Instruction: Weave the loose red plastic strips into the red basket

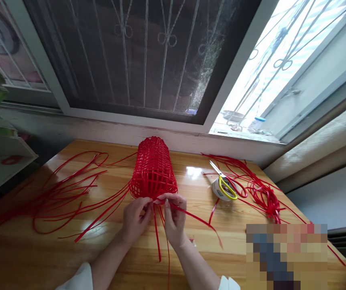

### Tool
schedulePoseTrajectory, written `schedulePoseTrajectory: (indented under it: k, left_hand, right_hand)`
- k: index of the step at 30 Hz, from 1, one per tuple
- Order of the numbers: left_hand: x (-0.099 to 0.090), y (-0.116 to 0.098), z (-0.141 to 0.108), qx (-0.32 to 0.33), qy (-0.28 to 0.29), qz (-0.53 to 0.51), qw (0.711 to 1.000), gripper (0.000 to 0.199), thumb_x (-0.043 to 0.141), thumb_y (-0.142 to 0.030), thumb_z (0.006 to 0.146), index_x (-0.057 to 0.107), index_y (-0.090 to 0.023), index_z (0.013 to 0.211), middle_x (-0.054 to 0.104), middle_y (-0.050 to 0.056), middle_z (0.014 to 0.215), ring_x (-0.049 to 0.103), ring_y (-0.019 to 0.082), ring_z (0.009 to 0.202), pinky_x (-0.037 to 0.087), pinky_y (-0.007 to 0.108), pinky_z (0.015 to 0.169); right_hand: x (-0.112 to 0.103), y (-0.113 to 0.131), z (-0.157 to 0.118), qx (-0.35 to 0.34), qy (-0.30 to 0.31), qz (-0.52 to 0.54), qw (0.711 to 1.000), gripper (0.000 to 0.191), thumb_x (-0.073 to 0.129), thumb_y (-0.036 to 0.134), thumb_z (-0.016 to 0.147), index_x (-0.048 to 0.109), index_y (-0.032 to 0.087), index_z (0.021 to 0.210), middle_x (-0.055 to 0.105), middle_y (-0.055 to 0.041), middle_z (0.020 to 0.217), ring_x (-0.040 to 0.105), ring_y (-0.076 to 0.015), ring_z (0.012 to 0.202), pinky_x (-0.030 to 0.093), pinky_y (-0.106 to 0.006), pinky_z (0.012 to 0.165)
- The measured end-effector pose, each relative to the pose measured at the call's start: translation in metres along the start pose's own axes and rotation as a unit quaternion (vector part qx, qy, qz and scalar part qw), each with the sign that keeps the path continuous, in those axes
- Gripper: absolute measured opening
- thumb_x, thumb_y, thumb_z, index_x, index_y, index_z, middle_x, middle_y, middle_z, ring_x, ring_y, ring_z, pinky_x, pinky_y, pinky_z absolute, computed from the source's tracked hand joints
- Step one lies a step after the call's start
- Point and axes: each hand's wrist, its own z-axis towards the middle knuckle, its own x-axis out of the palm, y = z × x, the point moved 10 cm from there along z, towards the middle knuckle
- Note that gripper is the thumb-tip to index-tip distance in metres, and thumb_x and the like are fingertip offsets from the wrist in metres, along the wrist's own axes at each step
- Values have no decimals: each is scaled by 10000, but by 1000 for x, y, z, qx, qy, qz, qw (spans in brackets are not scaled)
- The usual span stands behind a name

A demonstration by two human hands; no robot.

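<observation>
A red woven basket (pixel 154 161) lies on its side on the wooden table, its open rim facing me. Long red strips (pixel 106 203) trail from the rim to the left, and others hang towards me. At the near rim my left hand (pixel 136 215) is closed, thumb and forefinger pinching a red strip. My right hand (pixel 174 217) is closed beside it, fingers pressed on a strip at the same spot. One strip (pixel 197 217) runs out to the right from under the right hand. The exact crossing of strips between the fingertips is partly hidden.
Scissors (pixel 227 187) with yellow and red handles rest on a white roll of tape (pixel 218 191) to the right. A bundle of red strips (pixel 263 197) lies further right, loose strips (pixel 58 193) at left. A window (pixel 142 117) stands behind the table (pixel 112 257). A blurred patch covers the lower right.
</observation>
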Motion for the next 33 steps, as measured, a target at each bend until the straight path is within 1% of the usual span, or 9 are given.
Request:
schedulePoseTrajectory:
  k: [4, 7, 10, 15, 20, 23, 25, 29, 33]
  left_hand:
    - [5, -12, 2, 58, 21, 50, 997, 199, 527, -184, 873, 696, -226, 968, 682, 29, 711, 610, 152, 648, 483, 248, 608]
    - [7, -14, 2, 79, 31, 81, 993, 271, 524, -155, 874, 684, -264, 1064, 663, 18, 689, 591, 154, 643, 473, 257, 622]
    - [7, -12, 2, 84, 30, 97, 991, 359, 542, -156, 869, 601, -249, 1211, 639, 16, 669, 568, 162, 610, 460, 271, 603]
    - [4, -13, 4, 78, 30, 78, 993, 489, 562, -183, 839, 487, -227, 1321, 624, 14, 682, 562, 166, 594, 459, 272, 585]
    - [-1, -11, -1, 43, -1, 11, 999, 370, 532, -130, 785, 563, -232, 1139, 617, 33, 809, 600, 170, 724, 502, 290, 670]
    - [-4, 3, -9, -14, -53, -40, 998, 133, 548, -183, 790, 472, -219, 893, 585, 26, 813, 609, 166, 734, 516, 298, 667]
    - [0, 14, -17, -66, -58, -66, 994, 171, 549, -206, 819, 383, -229, 785, 560, 1, 762, 605, 144, 687, 512, 271, 632]
    - [24, 24, -31, -135, 34, -107, 984, 211, 425, -198, 920, 421, -208, 709, 529, -42, 563, 555, 96, 485, 458, 188, 483]
    - [40, 13, -33, -111, 132, -135, 976, 185, 460, -228, 911, 598, -183, 796, 601, -13, 579, 571, 106, 470, 445, 189, 446]
  right_hand:
    - [-5, 9, 3, -23, -34, -9, 999, 156, 449, 183, 922, 449, 249, 1064, 591, -57, 961, 595, -178, 864, 516, -349, 717]
    - [-14, 11, 6, -30, -89, 7, 996, 178, 460, 152, 875, 420, 259, 1012, 549, -21, 883, 559, -143, 740, 490, -277, 605]
    - [-20, 2, 9, 8, -124, 35, 992, 175, 457, 123, 830, 414, 256, 936, 525, 9, 809, 521, -120, 646, 461, -236, 546]
    - [-17, -13, 12, 80, -109, 104, 985, 146, 489, 130, 821, 443, 244, 898, 600, 24, 754, 550, -124, 654, 475, -265, 628]
    - [-14, -32, 13, 164, -112, 227, 953, 162, 558, 121, 745, 490, 236, 838, 612, 40, 702, 546, -113, 606, 462, -237, 593]
    - [-12, -40, 15, 198, -105, 266, 938, 157, 578, 146, 725, 503, 236, 829, 610, 37, 685, 546, -115, 560, 458, -237, 549]
    - [-12, -40, 17, 201, -103, 277, 934, 143, 589, 170, 724, 513, 234, 827, 620, 27, 700, 559, -120, 561, 470, -250, 554]
    - [-3, -36, 20, 213, -72, 322, 920, 170, 630, 170, 709, 553, 230, 849, 663, 6, 782, 608, -130, 646, 500, -272, 650]
    - [-1, -34, 21, 207, -53, 296, 931, 131, 662, 160, 740, 603, 220, 841, 690, 3, 832, 622, -114, 689, 497, -245, 697]
